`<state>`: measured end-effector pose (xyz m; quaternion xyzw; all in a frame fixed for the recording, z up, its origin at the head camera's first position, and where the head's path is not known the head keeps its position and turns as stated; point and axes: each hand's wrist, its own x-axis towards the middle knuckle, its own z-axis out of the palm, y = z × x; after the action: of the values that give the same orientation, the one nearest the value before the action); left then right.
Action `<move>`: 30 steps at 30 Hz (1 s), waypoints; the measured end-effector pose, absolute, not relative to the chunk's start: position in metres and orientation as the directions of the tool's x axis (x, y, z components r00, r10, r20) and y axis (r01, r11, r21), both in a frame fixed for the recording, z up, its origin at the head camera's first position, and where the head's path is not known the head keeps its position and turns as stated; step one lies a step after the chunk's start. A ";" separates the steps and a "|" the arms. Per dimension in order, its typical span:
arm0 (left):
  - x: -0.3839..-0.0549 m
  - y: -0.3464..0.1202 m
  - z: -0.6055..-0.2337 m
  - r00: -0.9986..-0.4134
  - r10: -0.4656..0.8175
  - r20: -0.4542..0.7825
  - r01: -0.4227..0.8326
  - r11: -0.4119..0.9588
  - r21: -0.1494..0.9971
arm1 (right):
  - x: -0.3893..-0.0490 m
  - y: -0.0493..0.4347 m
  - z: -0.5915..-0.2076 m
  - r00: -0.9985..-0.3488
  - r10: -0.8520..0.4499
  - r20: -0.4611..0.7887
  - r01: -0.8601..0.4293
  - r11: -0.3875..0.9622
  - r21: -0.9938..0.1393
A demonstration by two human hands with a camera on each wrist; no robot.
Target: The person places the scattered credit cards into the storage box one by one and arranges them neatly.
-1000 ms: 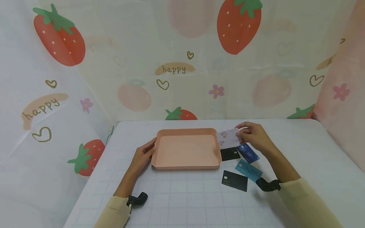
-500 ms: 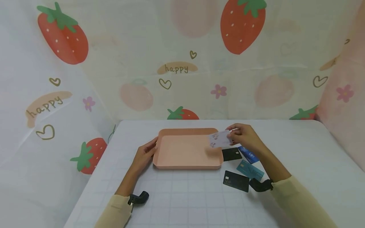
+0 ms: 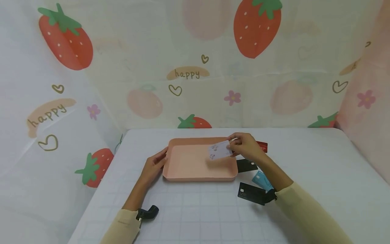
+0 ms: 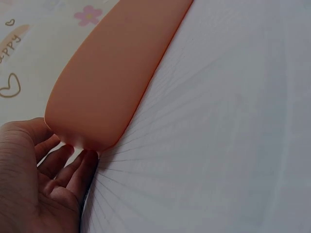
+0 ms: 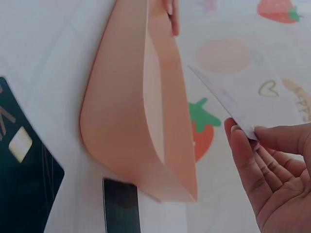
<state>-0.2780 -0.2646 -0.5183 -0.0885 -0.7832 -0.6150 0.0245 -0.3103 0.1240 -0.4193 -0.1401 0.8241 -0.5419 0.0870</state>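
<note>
At the far left hung a strawberry-print backdrop (image 3: 65, 44), which also ran behind the white table (image 3: 182, 217). A cream left sleeve (image 3: 120, 227) ended at a black wrist mount (image 3: 147, 212). Beyond it, the left hand (image 3: 153, 166) touched the left end wall of the pink rectangular tray (image 3: 186, 162); its fingers were only slightly bent, laid against the outside of the wall with the thumb nearer the rim, and wrapped round nothing. The tray lay flat on the table. Above its right part, the white patterned card (image 3: 220, 150) was tilted and apart from the tray floor, where a shadow fell. The right hand (image 3: 246, 146) pinched that card by its right end between thumb and forefinger, the two closed tightly on it, the other fingers curled loosely beneath. Just under this hand, a plain black card (image 3: 247, 165) ran up to the tray's right wall; whether they touched could not be told. Nearer the person lay a black VIP card (image 3: 251, 193), then a light blue card (image 3: 261, 180), partly covered by the right wrist. A red card (image 3: 263, 146) showed behind the right hand, and a cream right sleeve (image 3: 310, 210) came last.
</note>
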 end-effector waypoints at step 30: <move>-0.274 -0.265 -0.513 -0.984 0.109 0.141 0.165 0.262 0.951 | -0.327 0.066 -0.424 -0.926 -0.378 0.002 -0.139 0.335 -0.932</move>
<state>-0.2738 -0.2653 -0.5127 -0.0865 -0.7939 -0.6014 0.0233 -0.3273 0.0659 -0.4243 -0.1596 0.8099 -0.5540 0.1082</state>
